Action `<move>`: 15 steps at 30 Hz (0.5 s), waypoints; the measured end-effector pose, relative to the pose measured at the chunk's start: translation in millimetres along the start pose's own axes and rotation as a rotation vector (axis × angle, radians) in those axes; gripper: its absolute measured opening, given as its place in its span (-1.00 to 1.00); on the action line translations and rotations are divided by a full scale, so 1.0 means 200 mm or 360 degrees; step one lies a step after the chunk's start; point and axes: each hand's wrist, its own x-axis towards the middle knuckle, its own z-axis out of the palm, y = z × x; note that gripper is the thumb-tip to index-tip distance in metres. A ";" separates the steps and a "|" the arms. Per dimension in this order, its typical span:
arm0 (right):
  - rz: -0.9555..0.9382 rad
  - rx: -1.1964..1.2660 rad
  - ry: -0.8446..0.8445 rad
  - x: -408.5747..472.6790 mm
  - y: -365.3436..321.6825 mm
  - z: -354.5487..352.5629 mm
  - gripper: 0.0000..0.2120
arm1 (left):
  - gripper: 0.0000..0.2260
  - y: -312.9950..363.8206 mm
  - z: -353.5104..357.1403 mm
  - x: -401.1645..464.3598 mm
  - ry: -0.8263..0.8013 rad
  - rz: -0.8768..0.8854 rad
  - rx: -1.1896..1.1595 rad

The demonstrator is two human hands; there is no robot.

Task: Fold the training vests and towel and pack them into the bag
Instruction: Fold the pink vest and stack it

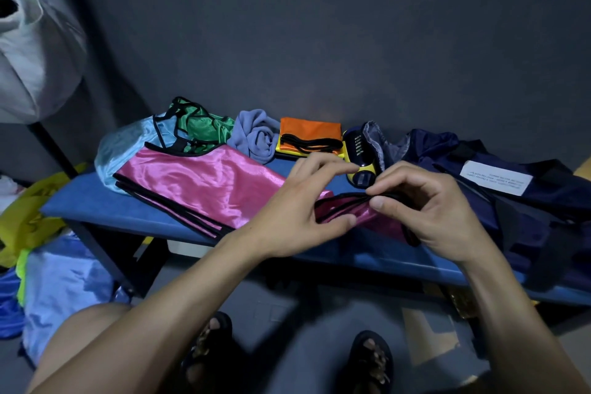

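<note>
Pink vest: the pink vest (204, 181) lies stretched across the blue bench (86, 201) in the middle of the frame, its long side running from upper left to lower right, apparently spread flat so the halves can be matched before the next fold.
Black trim: the black-edged end (339, 201) is gathered at centre right, where both hands meet; bunching the edges together looks like a way to line them up.
Left hand: the left hand (300, 211) comes in from the lower left, thumb under the gathered pink cloth and fingers arched loosely above it, steadying rather than clamping (whether the fingertips touch the cloth I cannot tell).
Right hand: the right hand (425, 211) pinches the black trim between thumb and curled fingers, closed firmly on the vest's end.
Waiting pile: a green vest (204, 125) and a pale blue vest (118, 147) sit crumpled at the upper left of the bench, touching the pink one, not yet folded by the look of them.
Towel: the grey-blue towel (256, 134) is loosely twisted just right of the green vest, still unfolded.
Folded vest: an orange vest (310, 131) lies as a neat rectangle behind the hands, seemingly finished and parked near the bag.
Bag: the dark navy bag (527, 201) slumps on the right end of the bench, mouth toward the hands (handy for packing).
Stage: mid-fold on the pink vest, I judge; nothing visibly packed.
</note>
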 end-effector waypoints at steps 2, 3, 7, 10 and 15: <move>-0.0016 -0.0007 -0.0048 0.01 0.00 0.01 -0.91 | -0.60 0.03 0.00 0.04 -0.0047 0.0000 -0.0190; -0.0022 -0.0010 -0.0060 0.02 0.00 0.02 -0.90 | -0.70 0.03 -0.01 0.05 -0.0066 -0.0013 -0.0276; 0.0061 0.0087 -0.0036 0.02 -0.01 0.03 -0.84 | -0.93 0.01 -0.03 0.05 -0.0066 -0.0115 -0.0457; 0.0110 -0.0002 -0.0053 0.00 -0.01 0.02 -0.73 | -0.96 0.01 -0.05 0.04 -0.0063 -0.0165 -0.0466; 0.0226 -0.0422 -0.0128 -0.06 0.05 -0.03 -0.63 | -0.92 0.00 -0.11 0.00 -0.0104 -0.0344 -0.0752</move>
